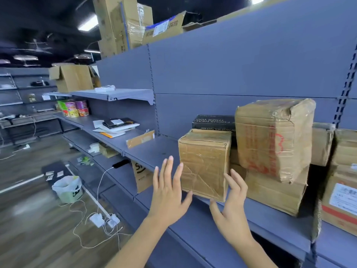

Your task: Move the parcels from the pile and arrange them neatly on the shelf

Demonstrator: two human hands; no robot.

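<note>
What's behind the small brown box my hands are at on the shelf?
Behind the small brown box a black printed box shows above its top edge, against the shelf's back panel. Its lower part and whatever supports it are hidden.

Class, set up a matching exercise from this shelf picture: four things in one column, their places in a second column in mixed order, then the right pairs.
Things:
1. small taped brown cardboard box
2. black printed box
3. large crumpled brown parcel with red print
4. white plastic bag

Places:
A. on the wooden floor
B. stacked on another carton
C. between the two open hands
D. behind the small box

Pairs: 1-C, 2-D, 3-B, 4-A
</note>
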